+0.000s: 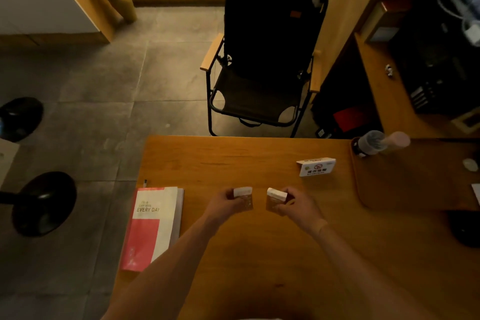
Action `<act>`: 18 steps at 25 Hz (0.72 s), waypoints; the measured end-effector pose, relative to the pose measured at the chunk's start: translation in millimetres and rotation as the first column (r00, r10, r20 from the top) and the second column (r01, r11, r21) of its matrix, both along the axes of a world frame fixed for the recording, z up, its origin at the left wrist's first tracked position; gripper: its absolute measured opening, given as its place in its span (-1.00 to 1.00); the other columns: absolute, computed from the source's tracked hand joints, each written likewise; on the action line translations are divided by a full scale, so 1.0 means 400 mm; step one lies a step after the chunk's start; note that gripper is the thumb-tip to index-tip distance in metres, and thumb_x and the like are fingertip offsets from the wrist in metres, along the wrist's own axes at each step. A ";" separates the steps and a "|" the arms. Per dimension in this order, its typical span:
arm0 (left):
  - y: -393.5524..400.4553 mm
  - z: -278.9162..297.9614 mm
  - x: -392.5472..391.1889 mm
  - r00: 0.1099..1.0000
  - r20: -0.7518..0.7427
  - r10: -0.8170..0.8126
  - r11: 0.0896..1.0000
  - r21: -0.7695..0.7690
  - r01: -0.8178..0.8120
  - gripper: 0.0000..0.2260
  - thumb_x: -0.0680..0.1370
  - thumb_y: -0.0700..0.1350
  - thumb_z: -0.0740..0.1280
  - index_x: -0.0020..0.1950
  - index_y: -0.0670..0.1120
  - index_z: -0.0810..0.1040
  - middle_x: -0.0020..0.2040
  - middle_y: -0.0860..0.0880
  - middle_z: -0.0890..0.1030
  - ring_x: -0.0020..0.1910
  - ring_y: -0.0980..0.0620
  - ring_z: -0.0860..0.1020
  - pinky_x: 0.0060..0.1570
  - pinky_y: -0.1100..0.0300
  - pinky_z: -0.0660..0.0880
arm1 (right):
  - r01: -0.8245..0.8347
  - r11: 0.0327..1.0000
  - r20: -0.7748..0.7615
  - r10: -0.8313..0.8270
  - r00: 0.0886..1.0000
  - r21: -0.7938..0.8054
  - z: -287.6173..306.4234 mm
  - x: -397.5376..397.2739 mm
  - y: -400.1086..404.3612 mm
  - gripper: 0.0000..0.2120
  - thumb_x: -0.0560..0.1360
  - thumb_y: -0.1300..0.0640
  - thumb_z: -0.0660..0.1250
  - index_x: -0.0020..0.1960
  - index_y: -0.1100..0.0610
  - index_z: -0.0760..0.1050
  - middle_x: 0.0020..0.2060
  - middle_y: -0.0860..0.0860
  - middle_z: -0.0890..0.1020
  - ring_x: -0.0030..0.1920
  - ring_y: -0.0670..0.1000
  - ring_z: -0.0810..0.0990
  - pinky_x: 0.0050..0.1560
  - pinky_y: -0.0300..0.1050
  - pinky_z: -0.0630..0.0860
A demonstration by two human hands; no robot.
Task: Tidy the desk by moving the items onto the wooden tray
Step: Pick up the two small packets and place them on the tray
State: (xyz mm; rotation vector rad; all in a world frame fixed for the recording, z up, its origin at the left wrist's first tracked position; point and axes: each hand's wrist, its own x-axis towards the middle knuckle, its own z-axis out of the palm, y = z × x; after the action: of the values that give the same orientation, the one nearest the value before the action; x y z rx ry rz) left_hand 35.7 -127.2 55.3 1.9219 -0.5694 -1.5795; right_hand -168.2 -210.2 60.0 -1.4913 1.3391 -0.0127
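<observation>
Near the middle of the frame, both hands are raised over the wooden desk (pixel 259 254), each closed around a small box. The left hand (pixel 225 205) grips a brown box with a white top (pixel 244 196), its fingers curled round the left side. The right hand (pixel 296 204) pinches a second brown box with a white top (pixel 275 200), tilted so its white end points up and left. The two boxes are near each other but apart, with a strip of bare desk showing between them.

At the left edge of the desk, in the lower left of the frame, lies a red and white book (pixel 153 226) printed with "EVERY DAY"; a small dark pen (pixel 145 182) sits just beyond its far corner. Toward the upper right of the desk stands a white sign card (pixel 317 166) bearing a red prohibition symbol.

The wooden tray (pixel 405 184) occupies the right side of the frame, darker than the desk, with a rounded raised rim. At its far left corner a clear bottle (pixel 371 144) lies or leans; blur makes its pose unclear.

Beyond the desk, at upper centre, a black folding chair (pixel 262 60) with wooden armrests stands on the grey tiled floor.
</observation>
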 end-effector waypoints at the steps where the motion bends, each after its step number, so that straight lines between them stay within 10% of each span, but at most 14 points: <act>1: 0.020 0.012 -0.010 1.000 -0.013 -0.001 1.000 -0.007 0.001 -0.78 0.57 -0.23 0.33 0.21 -0.09 0.53 -0.03 0.04 0.62 -0.13 0.16 0.58 -0.38 0.42 0.48 | 0.026 1.000 0.012 -0.026 1.000 0.010 0.012 -0.020 0.023 -0.76 0.40 0.17 0.49 -0.01 -0.05 0.53 -0.05 -0.06 0.62 -0.04 -0.04 0.61 -0.05 -0.08 0.61; 7: 0.102 0.066 -0.076 0.998 0.023 -0.058 0.998 -0.018 0.058 -0.73 0.57 -0.19 0.34 0.27 -0.08 0.54 0.07 -0.02 0.63 -0.01 0.04 0.61 -0.09 0.19 0.54 | 0.166 0.985 0.106 -0.169 0.980 0.041 0.098 -0.130 0.152 -0.72 0.45 0.18 0.47 0.04 -0.10 0.50 -0.05 -0.17 0.60 0.00 -0.11 0.61 -0.12 -0.31 0.56; 18: 0.160 0.130 -0.316 0.994 -0.004 -0.107 0.992 -0.066 0.107 -0.81 0.58 -0.21 0.33 0.14 0.02 0.57 -0.01 0.10 0.65 -0.04 0.09 0.63 -0.14 0.22 0.56 | 0.417 0.902 0.233 -0.431 0.872 0.110 0.169 -0.421 0.286 -0.72 0.47 0.20 0.43 0.16 0.01 0.53 0.07 -0.03 0.65 0.05 -0.08 0.62 -0.16 -0.31 0.58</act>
State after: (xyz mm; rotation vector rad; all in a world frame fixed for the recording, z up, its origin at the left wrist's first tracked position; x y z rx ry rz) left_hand -90.7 -63.3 107.4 1.8641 -0.7230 -1.6124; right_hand -336.7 -95.9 127.6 -1.0787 1.4180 -0.4314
